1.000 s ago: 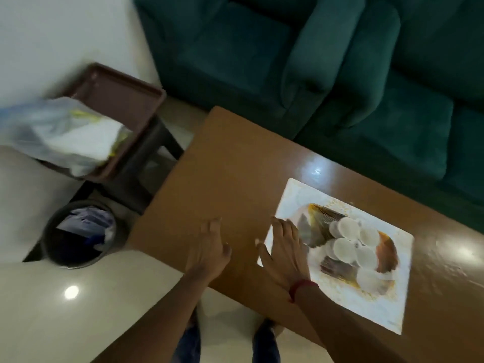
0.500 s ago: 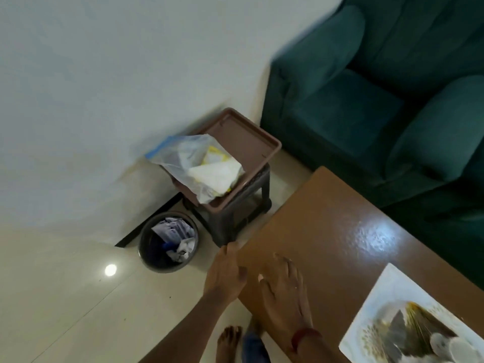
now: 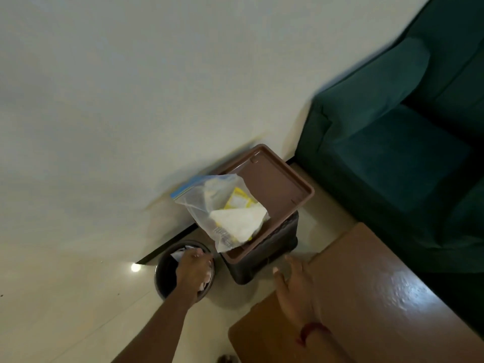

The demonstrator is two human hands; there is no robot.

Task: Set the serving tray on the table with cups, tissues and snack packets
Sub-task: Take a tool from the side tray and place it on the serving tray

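Observation:
A brown serving tray (image 3: 277, 179) lies on a dark plastic stool (image 3: 264, 255) by the wall. On the tray rests a clear zip bag (image 3: 225, 213) holding white tissues and a yellow packet. My left hand (image 3: 192, 271) reaches out over the waste bin, below and left of the tray, fingers loosely curled and holding nothing. My right hand (image 3: 296, 286) hovers over the corner of the wooden table (image 3: 366, 310), fingers spread, empty, pointing toward the stool. No cups are in view.
A round dark waste bin (image 3: 167, 273) with crumpled paper stands on the tiled floor left of the stool. A teal sofa (image 3: 392, 158) fills the right side behind the table. A pale wall runs behind the stool.
My view has swung left, away from the printed mat on the table. Both hands have left the table surface and moved toward the stool, the left one now over the bin.

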